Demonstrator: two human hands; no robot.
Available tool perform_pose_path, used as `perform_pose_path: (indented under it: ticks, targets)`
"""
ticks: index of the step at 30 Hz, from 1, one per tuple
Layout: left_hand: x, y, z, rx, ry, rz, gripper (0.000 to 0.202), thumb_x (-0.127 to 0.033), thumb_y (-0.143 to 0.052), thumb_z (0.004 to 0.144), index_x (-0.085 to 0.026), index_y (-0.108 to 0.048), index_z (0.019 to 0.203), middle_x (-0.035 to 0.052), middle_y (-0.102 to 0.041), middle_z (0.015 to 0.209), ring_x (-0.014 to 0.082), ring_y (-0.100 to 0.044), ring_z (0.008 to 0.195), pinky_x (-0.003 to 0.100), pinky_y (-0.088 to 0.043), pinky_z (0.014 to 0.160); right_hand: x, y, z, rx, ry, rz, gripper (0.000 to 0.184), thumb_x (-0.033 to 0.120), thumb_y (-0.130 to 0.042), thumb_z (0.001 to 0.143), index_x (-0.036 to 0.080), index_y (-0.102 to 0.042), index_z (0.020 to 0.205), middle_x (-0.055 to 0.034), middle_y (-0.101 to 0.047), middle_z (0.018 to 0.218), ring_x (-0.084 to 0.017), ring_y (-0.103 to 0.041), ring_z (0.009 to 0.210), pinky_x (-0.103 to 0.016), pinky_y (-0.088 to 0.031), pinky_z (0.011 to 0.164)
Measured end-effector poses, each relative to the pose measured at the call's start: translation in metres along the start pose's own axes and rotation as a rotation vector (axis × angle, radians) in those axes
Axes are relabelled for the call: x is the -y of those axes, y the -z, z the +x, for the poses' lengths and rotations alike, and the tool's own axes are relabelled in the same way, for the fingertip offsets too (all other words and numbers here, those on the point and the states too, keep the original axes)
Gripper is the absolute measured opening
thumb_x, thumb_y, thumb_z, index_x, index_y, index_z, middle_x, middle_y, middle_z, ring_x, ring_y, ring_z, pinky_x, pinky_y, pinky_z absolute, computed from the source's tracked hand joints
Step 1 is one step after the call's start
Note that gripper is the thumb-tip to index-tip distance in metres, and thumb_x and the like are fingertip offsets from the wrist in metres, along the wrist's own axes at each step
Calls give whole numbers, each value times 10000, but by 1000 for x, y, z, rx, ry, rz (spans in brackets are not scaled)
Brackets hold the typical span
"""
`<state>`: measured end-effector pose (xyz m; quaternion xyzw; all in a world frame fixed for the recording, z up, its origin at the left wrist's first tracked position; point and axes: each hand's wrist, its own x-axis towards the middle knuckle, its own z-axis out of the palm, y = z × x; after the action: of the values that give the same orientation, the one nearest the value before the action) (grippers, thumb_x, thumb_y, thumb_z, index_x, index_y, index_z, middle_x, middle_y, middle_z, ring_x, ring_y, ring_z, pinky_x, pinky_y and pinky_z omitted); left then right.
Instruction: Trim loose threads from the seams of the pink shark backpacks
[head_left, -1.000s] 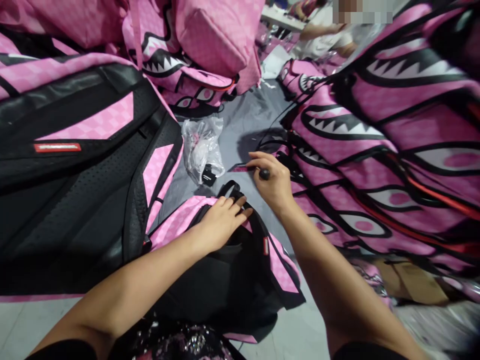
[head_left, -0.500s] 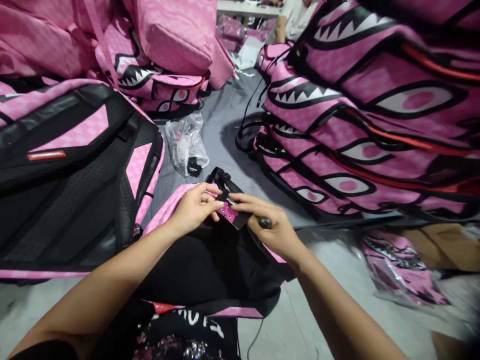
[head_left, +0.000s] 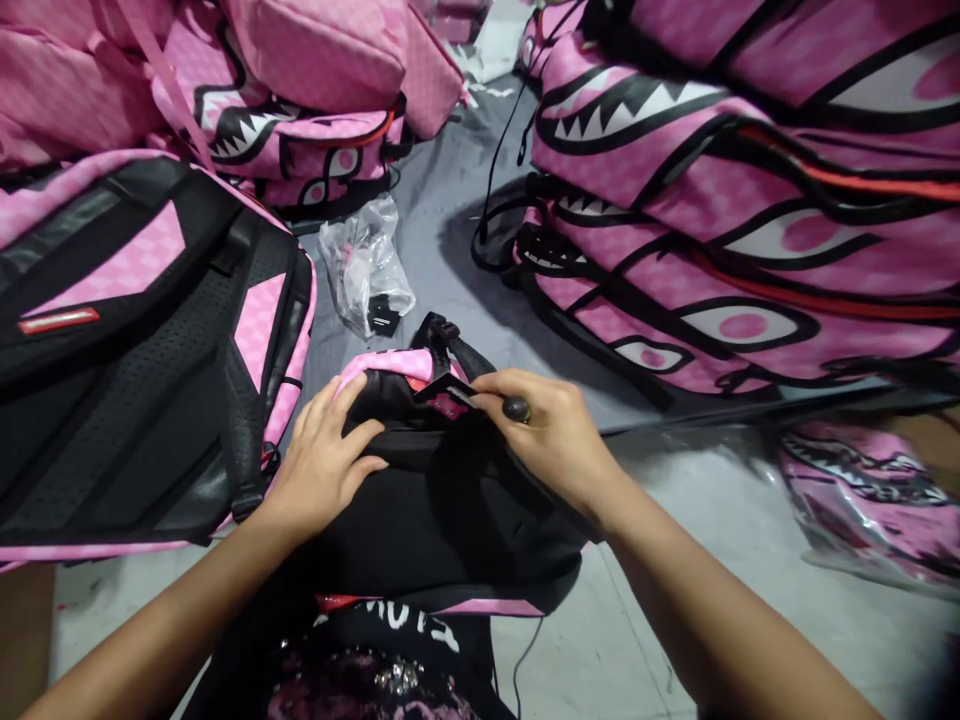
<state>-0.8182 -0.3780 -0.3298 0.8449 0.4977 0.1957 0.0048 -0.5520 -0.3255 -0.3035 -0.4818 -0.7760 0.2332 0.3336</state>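
A black and pink backpack (head_left: pixel 457 510) lies in front of me with its black side up. On its upper edge rests my left hand (head_left: pixel 322 450), fingers spread and holding nothing. My right hand (head_left: pixel 544 425) is closed around a tool with a rounded black end (head_left: pixel 516 409); the rest of the tool is hidden in the fingers. The thumb and forefinger of that hand are at the edge of a black hang tag (head_left: pixel 448 400) with a pink print, now tilted. Just behind the tag is a black strap with a buckle (head_left: pixel 444 330).
A clear plastic bag (head_left: pixel 369 270) of small items lies on the grey cloth (head_left: pixel 450 240). Another backpack (head_left: pixel 165 350) lies at left, with pink bags (head_left: pixel 315 60) behind. Shark-face backpacks (head_left: pixel 720 240) are stacked at right, above a plastic-wrapped pink item (head_left: pixel 870 500).
My left hand has let go of the hang tag and moved left and down onto the backpack. The tag has tilted, with my right hand still beside it. The view has shifted downward.
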Motion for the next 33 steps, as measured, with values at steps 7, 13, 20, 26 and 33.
perform_pose_path:
  ticks: [7, 13, 20, 26, 33]
  targets:
    - [5, -6, -20, -100, -105, -81, 218, -195, -698, 866, -205, -631, 1074, 137, -339, 1516, 369, -296, 1490, 584, -386, 1181, 16, -20, 12, 631, 97, -334, 284, 2, -586, 797, 199, -719, 951, -11, -763, 881, -146, -677, 751, -251, -344, 611]
    - [3, -13, -35, -145, 228, -61, 639, -344, -712, 869, -176, -429, 1416, 216, -360, 1561, 366, -430, 1428, 499, -506, 1090, 23, -37, 20, 730, 138, -536, 264, 13, -516, 853, 175, -704, 942, -57, -733, 929, -193, -660, 868, -297, -285, 613]
    - [8, -24, -47, -43, 402, -72, 694, -538, -640, 884, -184, -412, 1435, 139, -702, 1242, 299, -734, 1032, 353, -615, 814, 21, -47, 28, 904, 144, -522, 259, 54, -514, 877, 183, -715, 978, -65, -748, 895, -189, -680, 832, -291, -309, 610]
    - [8, -24, -45, 0, 448, -90, 696, -551, -630, 885, -193, -411, 1441, 122, -689, 1293, 288, -705, 1118, 341, -601, 876, 37, -43, 31, 821, 143, -591, 331, 41, -486, 896, 173, -685, 1125, -86, -738, 957, -186, -692, 782, -270, -356, 593]
    - [21, -24, -46, 94, 480, -45, 668, -545, -613, 889, -163, -443, 1410, 145, -716, 1228, 324, -750, 964, 374, -610, 742, 45, -74, 51, 816, 272, -267, 343, 97, -576, 877, 191, -700, 1183, -85, -762, 1036, -190, -701, 932, -253, -376, 649]
